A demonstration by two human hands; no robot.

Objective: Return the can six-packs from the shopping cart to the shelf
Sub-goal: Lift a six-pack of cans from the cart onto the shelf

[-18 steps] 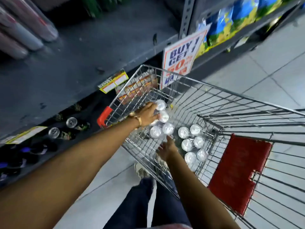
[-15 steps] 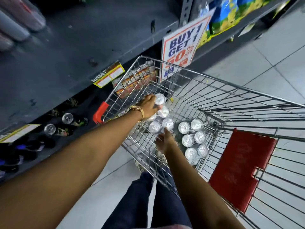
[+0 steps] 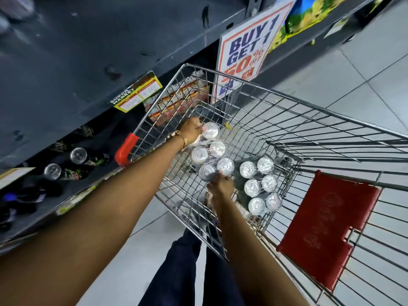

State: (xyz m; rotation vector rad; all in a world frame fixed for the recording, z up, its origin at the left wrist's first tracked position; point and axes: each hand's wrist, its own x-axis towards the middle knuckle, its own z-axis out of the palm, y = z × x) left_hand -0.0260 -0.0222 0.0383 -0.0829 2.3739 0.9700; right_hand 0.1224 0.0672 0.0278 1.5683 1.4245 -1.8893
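Observation:
Two six-packs of silver-topped cans stand in the wire shopping cart (image 3: pixel 309 120). The left six-pack (image 3: pixel 213 155) sits between my hands: my left hand (image 3: pixel 191 132) grips its far end and my right hand (image 3: pixel 220 187) holds its near end. The second six-pack (image 3: pixel 260 186) rests to its right on the cart floor, untouched. The dark grey shelf (image 3: pixel 88 51) runs along the left, its top level bare here.
Loose cans (image 3: pixel 78 155) lie on the lower shelf at left. A "Buy 1 Get 1" sign (image 3: pixel 247 49) hangs beyond the cart's far end. The red child-seat flap (image 3: pixel 326 230) is at right. My legs (image 3: pixel 187 272) stand on grey floor tiles.
Both hands have closed in on the left six-pack and it has risen slightly toward me. The view has tilted, and the second six-pack stays put.

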